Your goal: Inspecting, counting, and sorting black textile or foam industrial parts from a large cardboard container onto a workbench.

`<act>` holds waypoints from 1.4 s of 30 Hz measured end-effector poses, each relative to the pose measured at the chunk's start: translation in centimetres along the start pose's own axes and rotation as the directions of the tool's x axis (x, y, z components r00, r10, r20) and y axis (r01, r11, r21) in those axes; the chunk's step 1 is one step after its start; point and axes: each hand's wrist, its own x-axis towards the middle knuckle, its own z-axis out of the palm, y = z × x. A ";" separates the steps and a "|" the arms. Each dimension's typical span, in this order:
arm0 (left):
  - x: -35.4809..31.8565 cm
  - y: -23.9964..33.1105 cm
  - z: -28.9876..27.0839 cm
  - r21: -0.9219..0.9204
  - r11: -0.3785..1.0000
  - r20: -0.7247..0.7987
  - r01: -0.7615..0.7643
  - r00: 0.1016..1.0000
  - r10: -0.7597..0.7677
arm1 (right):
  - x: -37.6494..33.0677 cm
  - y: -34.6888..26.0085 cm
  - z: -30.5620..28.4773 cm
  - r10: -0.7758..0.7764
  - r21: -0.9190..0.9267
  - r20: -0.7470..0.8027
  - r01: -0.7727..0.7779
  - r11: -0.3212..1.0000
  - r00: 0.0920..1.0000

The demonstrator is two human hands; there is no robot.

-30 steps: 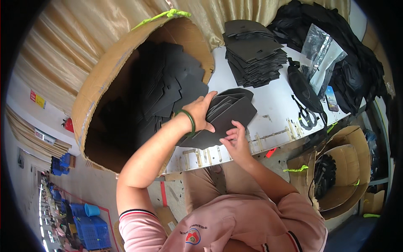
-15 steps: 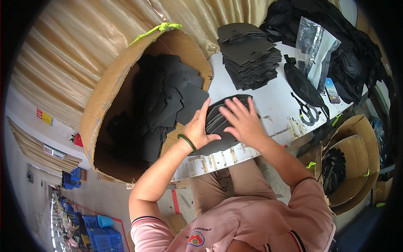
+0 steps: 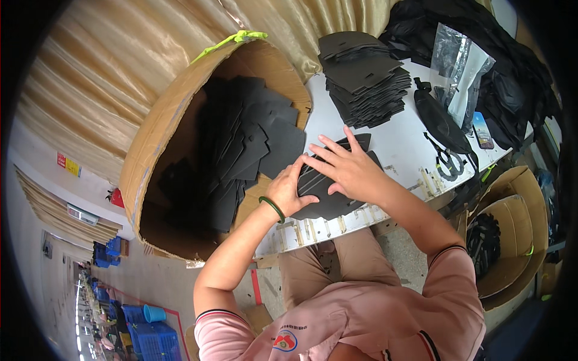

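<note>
Black panels (image 3: 328, 207), thin, flat and matte, lie in a small overlapping pile near the front edge of the white tabletop (image 3: 403, 144), beneath and between the person's two bare hands. Their outlines are angular, and their edges are unevenly fanned, with pale lines of light along some of them. The left grip (image 3: 286, 189) is spread at the pile's left side, thumb well away from the fingers; the right grip (image 3: 352, 171) is unclosed too, fingers splayed over the top. How firmly either presses is not clear. Farther back stands a taller stack (image 3: 361, 65) of similar panels, its layers staggered and its top ones broad and dark grey-black. More such panels lie loose inside a cardboard carton (image 3: 156, 138) at the left; black-handled scissors (image 3: 444, 157) rest to the right.
</note>
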 end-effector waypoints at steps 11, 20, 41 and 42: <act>-0.1 -0.3 -0.2 0.003 1.000 -0.008 0.031 1.000 -0.031 | -2.4 3.4 0.1 0.265 0.103 -0.145 -0.252 0.962 0.953; 0.0 0.0 0.1 -0.020 0.999 0.021 0.037 0.999 -0.036 | 1.1 1.7 2.1 0.158 0.252 -0.200 -0.105 0.962 0.967; -0.6 0.1 -1.0 0.285 0.958 -0.033 0.019 0.999 -0.010 | -8.2 7.7 8.0 0.525 0.688 -0.073 -0.339 0.641 0.848; -0.8 0.1 -1.0 0.286 0.958 -0.033 0.025 0.999 -0.016 | -7.8 7.2 7.7 0.523 0.691 -0.069 -0.337 0.639 0.849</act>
